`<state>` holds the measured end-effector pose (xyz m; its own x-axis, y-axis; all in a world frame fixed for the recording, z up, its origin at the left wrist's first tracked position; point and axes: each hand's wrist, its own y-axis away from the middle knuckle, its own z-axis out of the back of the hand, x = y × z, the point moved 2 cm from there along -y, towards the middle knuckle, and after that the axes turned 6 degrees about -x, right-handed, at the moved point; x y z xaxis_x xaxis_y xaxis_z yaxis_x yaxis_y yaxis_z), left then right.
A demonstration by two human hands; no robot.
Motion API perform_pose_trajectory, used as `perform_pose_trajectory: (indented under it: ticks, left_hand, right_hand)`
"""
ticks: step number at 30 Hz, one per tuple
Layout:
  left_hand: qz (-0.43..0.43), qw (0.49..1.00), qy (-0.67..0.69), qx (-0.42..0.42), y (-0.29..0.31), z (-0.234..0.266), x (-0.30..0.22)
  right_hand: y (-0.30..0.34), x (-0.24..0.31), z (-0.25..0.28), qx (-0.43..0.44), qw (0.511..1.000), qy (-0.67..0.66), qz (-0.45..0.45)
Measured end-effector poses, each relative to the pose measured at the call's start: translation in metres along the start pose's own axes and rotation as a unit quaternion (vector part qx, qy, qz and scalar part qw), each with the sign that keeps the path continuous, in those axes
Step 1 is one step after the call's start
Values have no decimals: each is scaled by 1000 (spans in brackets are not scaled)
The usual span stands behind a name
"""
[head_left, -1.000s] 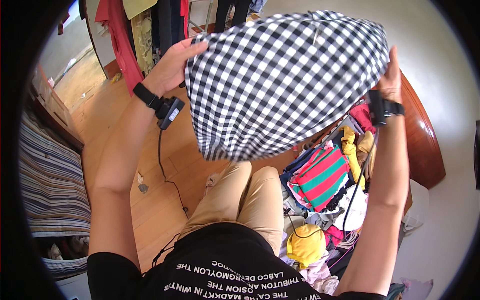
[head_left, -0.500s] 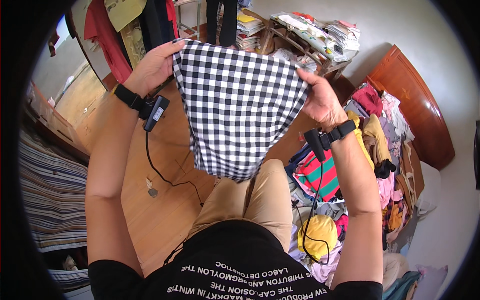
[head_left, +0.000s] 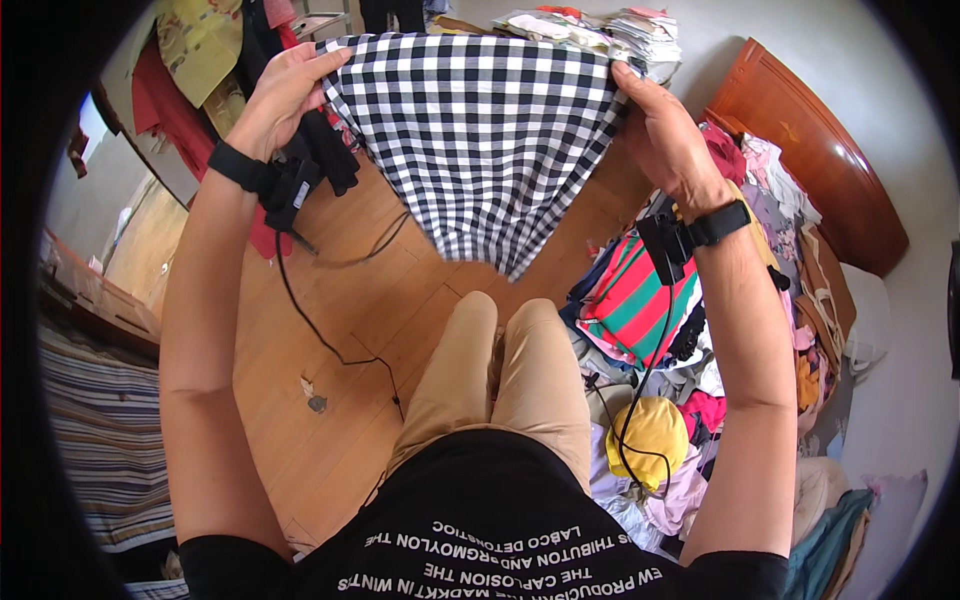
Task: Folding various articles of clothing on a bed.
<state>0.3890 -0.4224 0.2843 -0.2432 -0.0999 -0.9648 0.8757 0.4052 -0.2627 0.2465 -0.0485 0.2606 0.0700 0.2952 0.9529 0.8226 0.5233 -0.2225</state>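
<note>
black-and-white checked cloth stretched between two raised hands

checked cloth point(head_left: 485, 140) hangs in the air in front of the person, above a wooden floor point(head_left: 290, 370). its top edge is pulled nearly straight from side to side, while the lower part narrows in soft folds to a blunt point, apart from the knees below.

the left hand point(head_left: 283, 95) is clamped on the cloth's upper left corner, thumb lying along the front. the right hand point(head_left: 668, 135) has its grip closed on the upper right corner, thumb also in front; its other fingers are partly hidden. each wrist wears a black strap with a small dark device and a trailing cable.

the person wears beige trousers point(head_left: 545, 400) and a black t-shirt point(head_left: 480, 470) with white lettering. to the right, a heap of clothes runs alongside a glossy wooden headboard point(head_left: 815, 150); in it are a red-and-green striped garment point(head_left: 635, 305), and nearer the person, a rounded yellow item point(head_left: 655, 437). at the upper left, garments point(head_left: 200, 55) hang. at the lower left is a striped fabric point(head_left: 100, 430). beyond the cloth, papers point(head_left: 645, 40) are stacked.
</note>
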Motion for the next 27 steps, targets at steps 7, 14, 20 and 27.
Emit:
perform_pose_trajectory:
  ticks: [7, 14, 20, 27]
  left_hand:
    - [-68, 997, -44, 1, -37, -36, -41]
    - [-104, 992, -18, 64, -53, -126, -81]
    - [-89, 986, 65, 125, -111, -204, -74]
    - [-115, 952, 184, 218, -147, -296, -79]
  right_hand:
    - [4, 55, 41, -101, 981, 155, 58]
    - [20, 123, 67, -220, 963, 157, 12]
    - [11, 138, 150, -252, 956, 147, 13]
    - [31, 173, 201, -321, 930, 128, 122]
